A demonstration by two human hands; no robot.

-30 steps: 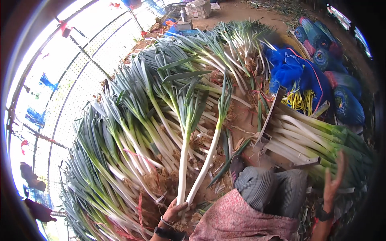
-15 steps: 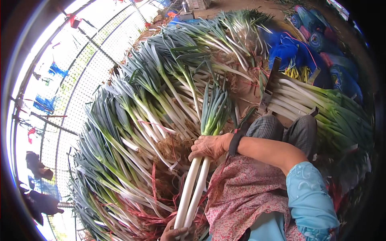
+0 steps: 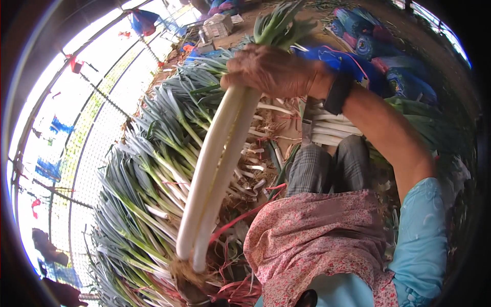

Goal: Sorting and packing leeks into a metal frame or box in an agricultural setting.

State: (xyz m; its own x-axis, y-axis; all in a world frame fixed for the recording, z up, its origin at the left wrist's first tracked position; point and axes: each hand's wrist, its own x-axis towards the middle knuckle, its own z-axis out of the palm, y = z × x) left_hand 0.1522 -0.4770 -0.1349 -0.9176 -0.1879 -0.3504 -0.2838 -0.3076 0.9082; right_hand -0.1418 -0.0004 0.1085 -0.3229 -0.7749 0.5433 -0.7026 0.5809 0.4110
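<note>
My right hand is raised toward the camera, its fingers wrapped round two thick leeks just below their green leaves. Their white shanks hang down to the left and end near the lower edge. There my left hand shows only in part, dark and blurred, close to the lower ends and a brown tuft of roots. Whether its fingers grip anything is not visible. A long heap of leeks with roots and green tops lies to the left of my legs.
Trimmed white leeks lie beyond my knees, against a metal upright. Blue bundles lie at the far right. Red ties are strewn near my lap. Mesh fencing runs along the left, and a pale crate stands at the back.
My right hand has risen up and away with the two leeks, closer to the camera. My left hand has shifted left along the lower edge.
</note>
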